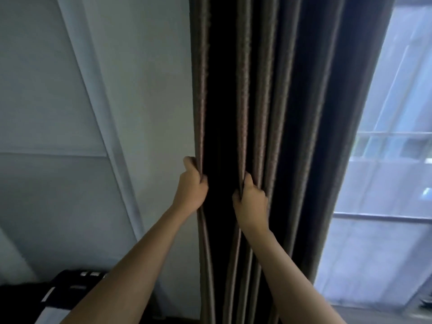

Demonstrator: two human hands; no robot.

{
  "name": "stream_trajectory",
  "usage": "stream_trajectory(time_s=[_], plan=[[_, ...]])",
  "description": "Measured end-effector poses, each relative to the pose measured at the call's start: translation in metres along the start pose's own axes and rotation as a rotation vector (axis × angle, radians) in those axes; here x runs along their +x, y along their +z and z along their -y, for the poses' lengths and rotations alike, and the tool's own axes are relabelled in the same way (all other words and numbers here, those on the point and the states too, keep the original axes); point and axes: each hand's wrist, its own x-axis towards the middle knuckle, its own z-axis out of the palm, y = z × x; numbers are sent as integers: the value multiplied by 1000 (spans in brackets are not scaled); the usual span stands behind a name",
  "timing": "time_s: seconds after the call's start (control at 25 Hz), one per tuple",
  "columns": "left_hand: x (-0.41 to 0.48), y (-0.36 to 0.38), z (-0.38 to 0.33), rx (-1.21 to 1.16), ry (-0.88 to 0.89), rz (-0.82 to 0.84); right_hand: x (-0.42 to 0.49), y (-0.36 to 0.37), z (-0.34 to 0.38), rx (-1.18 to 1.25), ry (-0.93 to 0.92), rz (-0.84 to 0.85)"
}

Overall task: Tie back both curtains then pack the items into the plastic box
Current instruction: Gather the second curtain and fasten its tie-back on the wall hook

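**Bare forearms (131,265) rise to gather the dark brown pleated fabric curtain (280,90)**

Closest to the lens, both forearms reach up from the bottom edge and converge on the curtain, which hangs in deep vertical folds down the middle of the view. At the curtain's outer edge, the left hand (192,185) has its fingers curled round the edge fold and its thumb pressed on the front, gripping the cloth. One or two folds further into the curtain, and slightly lower, the right hand (251,202) grips another pleat, its fingers tucked out of sight behind the fabric and its thumb on top.

Holding two separate folds at about the same height looks like the way to draw the pleats into one bundle, so that a tie could go round them. This reads as the gathering step on one curtain, early in the task.

No tieback cord or strap shows anywhere, and whether one hangs behind the folds cannot be told. The second curtain, the plastic box and the items to pack are all out of view.

Left of the curtain stands a pale grey panelled wall (140,90). Right of the curtain is a bright glass window (397,160). Below and left of the curtain, a blurred black-and-white object (65,291) sits in the corner; what it is cannot be made out.
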Motion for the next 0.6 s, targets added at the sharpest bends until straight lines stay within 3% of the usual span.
stream_trajectory(time_s=[0.16,0.4,0.6], plan=[[19,-41,32,-40,-135,76,-24,15,-21,-59,33,68],[16,-24,20,39,-10,339,-54,77,-43,-89,49,318],[9,-7,17,24,27,583,-67,95,-55,-83,84,369]])
